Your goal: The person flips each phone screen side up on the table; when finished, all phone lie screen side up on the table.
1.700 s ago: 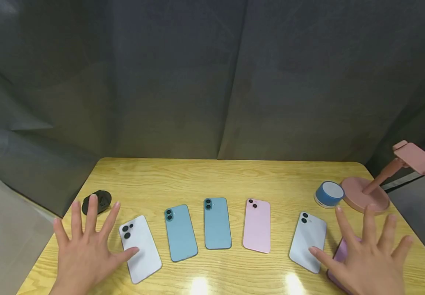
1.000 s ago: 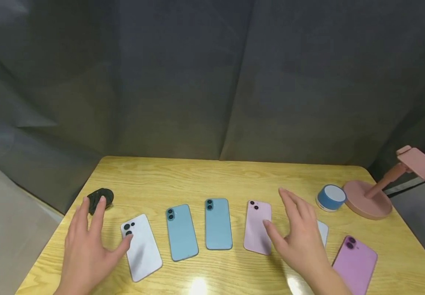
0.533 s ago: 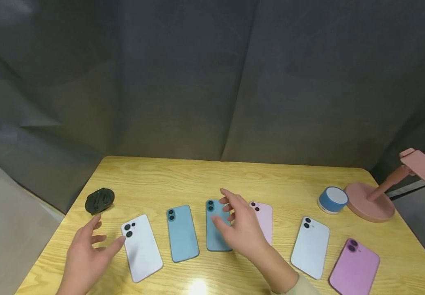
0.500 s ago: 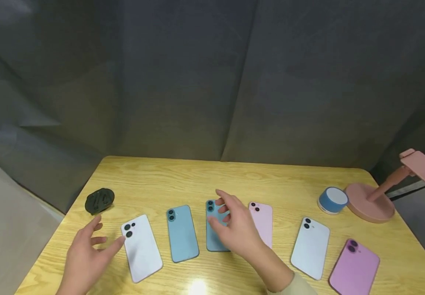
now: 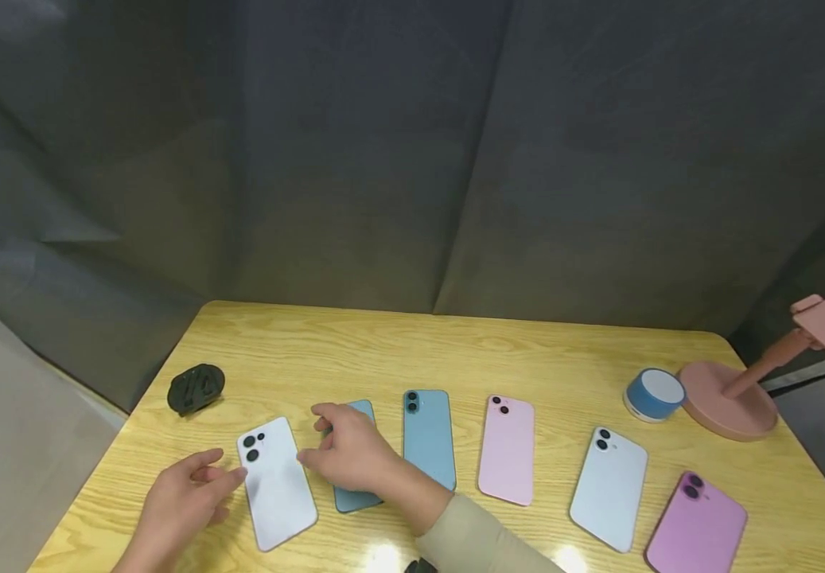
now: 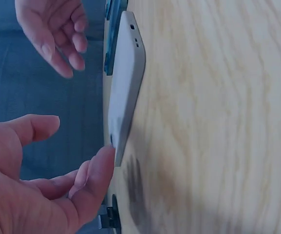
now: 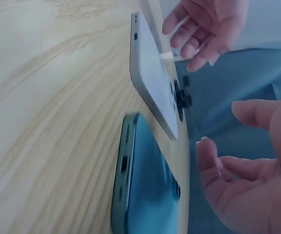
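A white smartphone (image 5: 282, 497) with a dark camera cluster lies face down on the table's left part. My left hand (image 5: 186, 497) hovers at its left side, fingers loosely bent and holding nothing. Its fingertip overlaps the phone's end in the left wrist view; whether they touch, I cannot tell. On the other side, my right hand (image 5: 353, 450) hangs over a blue smartphone (image 5: 357, 500) and hides much of it. In the right wrist view the thumb and fingers of the right hand (image 7: 257, 170) stand apart with nothing between them.
Rightward lie a second blue phone (image 5: 429, 438), a pink phone (image 5: 507, 454), a pale phone (image 5: 609, 489) and a purple phone (image 5: 698, 525). A blue cylinder (image 5: 651, 398) and a pink phone stand (image 5: 727, 406) stand at back right. A black disc-like object (image 5: 196, 388) lies at left.
My right hand has swept leftward from over the purple phone, across the others, to beside the white phone. My left hand has dropped lower and its spread fingers have bent. The phones lie unmoved.
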`<state>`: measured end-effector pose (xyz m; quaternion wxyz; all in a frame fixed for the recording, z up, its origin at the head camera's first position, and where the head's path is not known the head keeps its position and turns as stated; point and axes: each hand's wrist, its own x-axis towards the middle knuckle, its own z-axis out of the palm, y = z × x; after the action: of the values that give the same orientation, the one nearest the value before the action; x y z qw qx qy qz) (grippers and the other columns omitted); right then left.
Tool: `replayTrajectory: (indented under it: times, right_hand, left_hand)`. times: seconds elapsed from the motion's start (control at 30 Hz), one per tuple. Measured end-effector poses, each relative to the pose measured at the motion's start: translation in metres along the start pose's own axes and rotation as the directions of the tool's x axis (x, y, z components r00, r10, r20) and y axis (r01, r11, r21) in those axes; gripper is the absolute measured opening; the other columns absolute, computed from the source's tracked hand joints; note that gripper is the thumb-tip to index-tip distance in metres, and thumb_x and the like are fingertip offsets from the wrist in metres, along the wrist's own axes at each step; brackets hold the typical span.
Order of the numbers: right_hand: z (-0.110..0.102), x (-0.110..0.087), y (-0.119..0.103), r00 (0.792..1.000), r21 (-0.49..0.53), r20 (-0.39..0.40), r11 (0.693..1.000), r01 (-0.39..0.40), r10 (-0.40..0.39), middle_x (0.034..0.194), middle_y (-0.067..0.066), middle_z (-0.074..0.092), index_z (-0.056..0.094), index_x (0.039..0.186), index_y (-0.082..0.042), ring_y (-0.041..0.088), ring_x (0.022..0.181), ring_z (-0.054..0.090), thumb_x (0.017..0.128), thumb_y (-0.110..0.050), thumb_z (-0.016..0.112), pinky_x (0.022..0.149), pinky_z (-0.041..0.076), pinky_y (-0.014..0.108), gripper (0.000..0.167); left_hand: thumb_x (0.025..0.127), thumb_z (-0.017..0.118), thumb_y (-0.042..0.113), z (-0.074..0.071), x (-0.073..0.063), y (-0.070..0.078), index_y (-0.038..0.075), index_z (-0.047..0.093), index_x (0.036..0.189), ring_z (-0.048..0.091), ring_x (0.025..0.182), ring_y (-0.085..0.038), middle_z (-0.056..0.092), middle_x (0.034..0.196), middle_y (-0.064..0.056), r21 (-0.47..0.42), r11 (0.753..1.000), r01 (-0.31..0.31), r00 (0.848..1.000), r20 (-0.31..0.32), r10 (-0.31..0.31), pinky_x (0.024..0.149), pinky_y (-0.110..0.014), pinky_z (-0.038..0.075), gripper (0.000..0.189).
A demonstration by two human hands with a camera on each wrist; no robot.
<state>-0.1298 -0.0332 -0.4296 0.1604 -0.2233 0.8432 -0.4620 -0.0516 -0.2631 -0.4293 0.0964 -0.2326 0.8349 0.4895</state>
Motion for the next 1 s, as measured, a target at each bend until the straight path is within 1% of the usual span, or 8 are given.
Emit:
replayTrajectory:
  times: [0.1,0.27,0.4,0.53,0.63,0.73,0.83,1.0]
  right_hand:
    - [0.010,0.008,-0.006,0.999,-0.086,0.010,0.996,-0.034,0.035,0.110,0.007,0.065,0.055,0.139,0.000,0.012,0.092,0.061,0.086,-0.025,0.078,0.077,0.052,0.028,0.063]
    - [0.021,0.013,-0.010,0.994,-0.173,-0.012,0.979,-0.106,0.105,0.105,0.008,0.067,0.060,0.132,0.003,0.019,0.099,0.063,0.084,-0.025,0.078,0.079,0.054,0.031,0.058]
    - [0.028,0.014,-0.010,0.990,-0.186,-0.018,0.972,-0.143,0.142,0.104,0.009,0.069,0.061,0.130,0.004,0.022,0.100,0.064,0.082,-0.025,0.079,0.079,0.055,0.033,0.058]
    - [0.034,0.014,-0.012,0.985,-0.170,-0.009,0.971,-0.170,0.171,0.104,0.010,0.069,0.058,0.134,0.004,0.021,0.100,0.065,0.081,-0.025,0.080,0.080,0.055,0.032,0.064]
    - [0.039,0.013,-0.014,0.984,-0.163,0.007,0.971,-0.173,0.176,0.097,0.006,0.068,0.061,0.130,0.003,0.016,0.093,0.064,0.081,-0.026,0.080,0.076,0.054,0.029,0.060]
    - [0.043,0.013,-0.016,0.985,-0.148,0.015,0.975,-0.166,0.170,0.083,0.001,0.063,0.068,0.111,0.000,0.011,0.078,0.060,0.080,-0.025,0.081,0.065,0.052,0.024,0.043]
    - [0.044,0.012,-0.018,0.985,-0.134,0.004,0.976,-0.172,0.174,0.074,-0.003,0.057,0.067,0.096,-0.004,0.009,0.067,0.054,0.078,-0.024,0.082,0.058,0.048,0.023,0.030]
    - [0.045,0.011,-0.020,0.979,-0.111,-0.038,0.972,-0.205,0.202,0.073,-0.003,0.056,0.066,0.094,-0.006,0.010,0.068,0.054,0.077,-0.024,0.083,0.059,0.048,0.024,0.030]
  left_hand:
    - [0.092,0.072,0.033,0.004,0.006,-0.003,-0.013,0.040,0.142,0.068,0.078,-0.024,0.051,0.115,-0.023,-0.035,0.998,0.043,0.999,0.016,-0.043,0.069,-0.039,0.059,0.075]
    - [0.093,0.071,0.030,0.012,0.011,-0.006,-0.015,0.041,0.141,0.069,0.080,-0.025,0.048,0.116,-0.027,-0.049,0.996,0.068,0.998,0.017,-0.068,0.069,-0.038,0.059,0.072]
    - [0.095,0.069,0.027,0.017,0.012,-0.006,-0.016,0.043,0.139,0.069,0.085,-0.030,0.052,0.121,-0.033,-0.058,0.995,0.082,0.996,0.025,-0.080,0.070,-0.039,0.059,0.067]
    - [0.097,0.065,0.027,0.022,0.014,-0.006,-0.019,0.043,0.136,0.066,0.094,-0.037,0.052,0.127,-0.037,-0.067,0.993,0.095,0.995,0.049,-0.092,0.071,-0.039,0.059,0.065]
    - [0.097,0.063,0.026,0.023,0.014,-0.006,-0.020,0.043,0.136,0.065,0.096,-0.038,0.052,0.126,-0.037,-0.076,0.990,0.122,0.992,0.054,-0.118,0.071,-0.039,0.059,0.063]
    - [0.097,0.062,0.025,0.021,0.013,-0.007,-0.020,0.042,0.136,0.065,0.093,-0.034,0.054,0.121,-0.034,-0.096,0.986,0.139,0.989,0.057,-0.134,0.071,-0.039,0.059,0.062]
    - [0.098,0.061,0.025,0.019,0.013,-0.008,-0.019,0.043,0.136,0.065,0.088,-0.028,0.056,0.118,-0.031,-0.144,0.977,0.156,0.987,0.065,-0.148,0.072,-0.039,0.059,0.061]
    - [0.098,0.059,0.022,0.014,0.012,-0.009,-0.020,0.043,0.136,0.069,0.087,-0.026,0.057,0.121,-0.033,-0.248,0.954,0.167,0.985,0.077,-0.153,0.075,-0.041,0.059,0.059]
